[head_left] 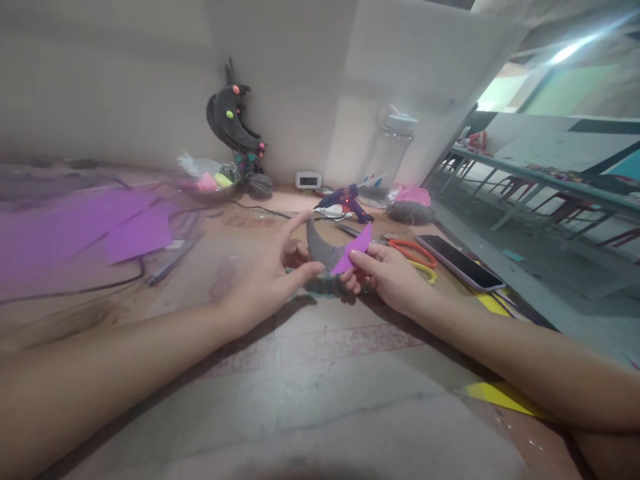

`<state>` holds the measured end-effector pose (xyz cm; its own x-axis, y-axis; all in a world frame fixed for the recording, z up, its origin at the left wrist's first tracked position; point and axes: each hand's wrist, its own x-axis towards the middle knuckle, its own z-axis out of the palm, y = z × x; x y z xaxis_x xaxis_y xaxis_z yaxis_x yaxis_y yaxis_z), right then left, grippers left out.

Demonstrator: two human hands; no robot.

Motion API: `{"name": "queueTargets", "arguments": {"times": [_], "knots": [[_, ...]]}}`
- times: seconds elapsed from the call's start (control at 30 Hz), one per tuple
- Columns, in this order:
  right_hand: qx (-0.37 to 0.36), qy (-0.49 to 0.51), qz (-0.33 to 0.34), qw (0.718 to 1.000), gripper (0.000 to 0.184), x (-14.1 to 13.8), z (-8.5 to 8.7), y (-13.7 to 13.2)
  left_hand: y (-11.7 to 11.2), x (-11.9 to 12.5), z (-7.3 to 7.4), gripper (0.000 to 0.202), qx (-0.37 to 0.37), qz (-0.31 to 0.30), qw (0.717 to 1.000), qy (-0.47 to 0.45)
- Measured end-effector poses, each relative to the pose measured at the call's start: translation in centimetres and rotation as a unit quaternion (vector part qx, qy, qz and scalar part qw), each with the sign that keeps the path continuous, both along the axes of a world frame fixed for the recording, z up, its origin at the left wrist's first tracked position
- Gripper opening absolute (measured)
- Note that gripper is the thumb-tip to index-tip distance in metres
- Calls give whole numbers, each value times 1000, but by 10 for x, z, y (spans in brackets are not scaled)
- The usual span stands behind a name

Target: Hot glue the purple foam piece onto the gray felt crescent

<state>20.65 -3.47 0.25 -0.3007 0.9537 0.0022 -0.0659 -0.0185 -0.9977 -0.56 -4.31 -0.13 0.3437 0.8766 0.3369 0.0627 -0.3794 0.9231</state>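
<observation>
Fitting step, seemingly; next move likely calls for lining up edges. Table (305,393): left hand (275,267), wearer's side of glue gun (344,200), fingers loosely gripping gray crescent (323,248); right hand's (393,273) fingers pinch purple piece (357,249). Crescent just before glue gun, horn up toward nozzle, long axis curving down-right. Purple piece overlaps it, long axis slanting up-right, tip toward glue gun's handle.

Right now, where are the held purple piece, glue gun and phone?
Held purple piece (361,242): head view, its upper part.
Glue gun (343,198): head view, its body.
Phone (460,261): head view, its screen.
</observation>
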Motion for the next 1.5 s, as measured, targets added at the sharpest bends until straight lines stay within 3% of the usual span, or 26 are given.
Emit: {"name": "queueTargets", "arguments": {"times": [0.07,0.17,0.33,0.9,1.1,1.5], "knots": [[-4,16,0,1000,29,1,-1,3,-1,-1,-1,76,51,7,997,54],[1,19,24,1000,26,2,-2,3,-1,-2,-3,62,114,35,984,129],[12,18,67,997,27,2,-4,0,0,-3,-3,49,166,73,967,180],[-8,7,92,996,30,2,-5,-2,0,-3,-3,46,174,73,962,199],[-11,9,68,998,31,2,-6,-2,0,-3,-2,50,177,48,962,202],[-5,-7,73,997,33,1,-5,-3,-2,-2,0,42,199,68,952,222]]}}
